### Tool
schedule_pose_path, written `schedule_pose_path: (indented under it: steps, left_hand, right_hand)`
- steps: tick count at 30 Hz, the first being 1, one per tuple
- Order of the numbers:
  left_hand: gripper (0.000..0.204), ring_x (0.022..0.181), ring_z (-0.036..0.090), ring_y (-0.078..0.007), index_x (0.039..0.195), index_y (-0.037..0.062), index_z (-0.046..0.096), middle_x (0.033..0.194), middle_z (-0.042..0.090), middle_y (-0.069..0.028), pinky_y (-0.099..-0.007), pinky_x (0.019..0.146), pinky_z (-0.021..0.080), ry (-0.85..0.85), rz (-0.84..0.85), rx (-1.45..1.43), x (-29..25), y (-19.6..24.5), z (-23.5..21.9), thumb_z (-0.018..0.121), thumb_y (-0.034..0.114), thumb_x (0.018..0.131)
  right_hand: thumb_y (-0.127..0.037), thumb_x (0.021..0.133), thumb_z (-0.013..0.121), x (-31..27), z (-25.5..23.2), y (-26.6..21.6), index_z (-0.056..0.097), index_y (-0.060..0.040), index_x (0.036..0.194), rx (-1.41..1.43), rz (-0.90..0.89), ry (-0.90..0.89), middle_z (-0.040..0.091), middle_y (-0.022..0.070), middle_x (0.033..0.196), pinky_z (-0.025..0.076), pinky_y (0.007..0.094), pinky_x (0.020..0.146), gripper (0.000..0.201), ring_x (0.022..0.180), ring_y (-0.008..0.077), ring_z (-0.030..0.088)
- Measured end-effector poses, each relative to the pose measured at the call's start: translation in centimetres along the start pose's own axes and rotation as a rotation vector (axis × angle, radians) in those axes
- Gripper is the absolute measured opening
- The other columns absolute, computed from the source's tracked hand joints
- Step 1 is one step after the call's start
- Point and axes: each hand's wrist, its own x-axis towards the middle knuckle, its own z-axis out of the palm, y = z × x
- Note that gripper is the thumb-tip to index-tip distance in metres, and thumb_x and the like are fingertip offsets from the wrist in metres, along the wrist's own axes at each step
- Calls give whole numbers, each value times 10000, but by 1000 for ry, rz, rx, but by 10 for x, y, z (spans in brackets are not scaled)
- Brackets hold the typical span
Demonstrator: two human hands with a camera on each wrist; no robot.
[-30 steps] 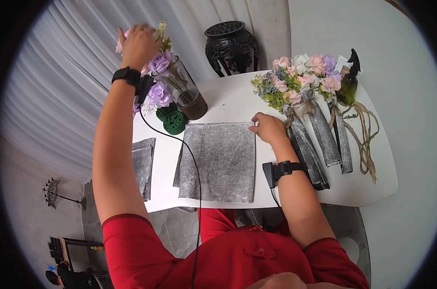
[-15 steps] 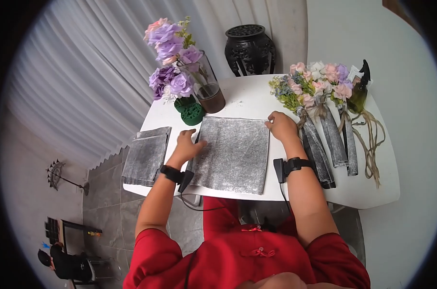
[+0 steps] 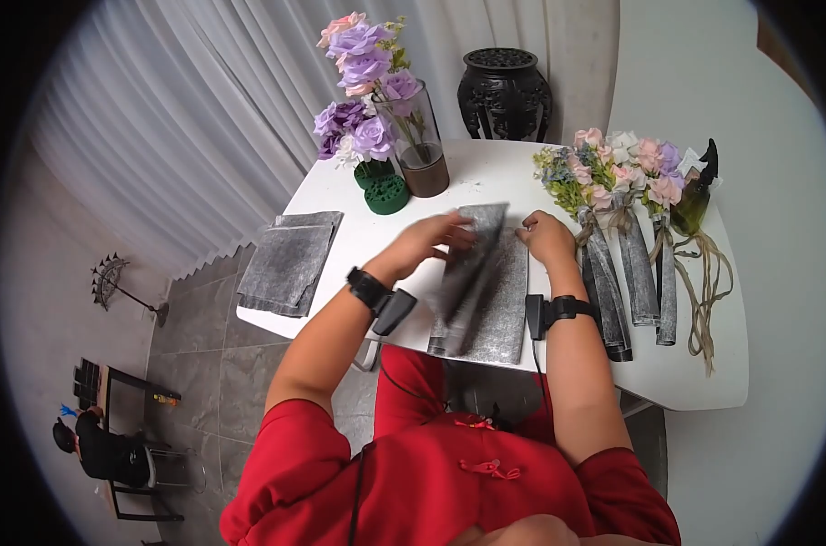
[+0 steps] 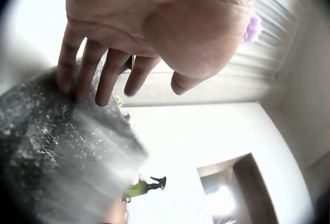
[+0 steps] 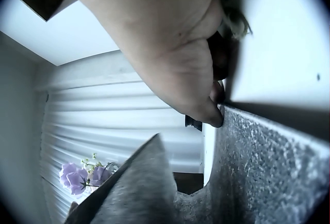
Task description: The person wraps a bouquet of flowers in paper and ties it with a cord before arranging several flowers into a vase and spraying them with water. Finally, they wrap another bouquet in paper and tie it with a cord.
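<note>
A grey, felt-like wrapping sheet [image 3: 506,305] lies at the table's front edge, its left part raised and folded over toward the right. Against that blurred, lifted flap [image 3: 475,259], the fingers of my left hand [image 3: 424,241] push from the left. The left wrist view shows those fingers [image 4: 107,82] nearly straight, overlapping the grey sheet. My right hand [image 3: 550,239] pinches the sheet's far right corner. In the right wrist view its thumb [image 5: 209,113] sits on the sheet's edge, while the other fingers are mostly hidden.
More grey sheets [image 3: 290,264] lie stacked at left. Behind stand a glass vase [image 3: 427,171] with roses [image 3: 363,65] and round green blocks [image 3: 386,195]. Wrapped bouquets [image 3: 638,264], a spray bottle [image 3: 693,205] and twine [image 3: 701,300] occupy the right side. A black stool [image 3: 504,96] stands beyond.
My left hand came down from the roses to the sheet's left side, then moved right, lifting and folding the sheet over. My right hand stays at the far right corner.
</note>
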Motion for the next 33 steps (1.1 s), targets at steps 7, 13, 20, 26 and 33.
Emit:
schedule_pose_path:
  steps: [7,13,20,26,33]
  left_hand:
    - [713,1237,357,-396,1315,84,461,1358,334,-242,-451,1010,363,507,317,906,13,-41,47,729,159,659]
    - [739,1197,442,-361,1346,70,400,1331,366,-243,-358,1021,386,413,208,636,-4,-44,45,689,72,666]
    - [699,1288,371,-225,1404,108,356,1411,385,-106,-319,1049,334,415,333,132,-66,-37,-33,598,-59,770]
    - [720,1349,286,-190,1467,104,217,1514,212,-80,-306,1094,264,386,454,-242,-122,-25,-110,496,-104,836]
    - [656,1270,377,-155,1470,154,234,1480,282,-45,-282,1046,307,200,307,-464,-68,-53,-65,486,-27,892]
  right_hand:
    - [-319,783,685,1,2,2,661,-108,978,10,0,24,685,102,919,501,365,775,288,880,269,650]
    - [-330,800,648,2,2,1,664,-111,953,-4,23,49,687,78,930,503,364,750,268,864,261,650]
    - [-318,807,646,5,5,5,661,-85,934,41,23,74,689,84,870,494,342,719,266,816,247,653]
    - [-375,835,622,10,19,4,651,-54,933,199,-87,59,680,93,846,498,328,674,337,760,215,640]
    - [-347,892,552,-41,41,-58,569,0,1124,1117,-119,-690,647,73,941,490,230,588,418,740,116,568]
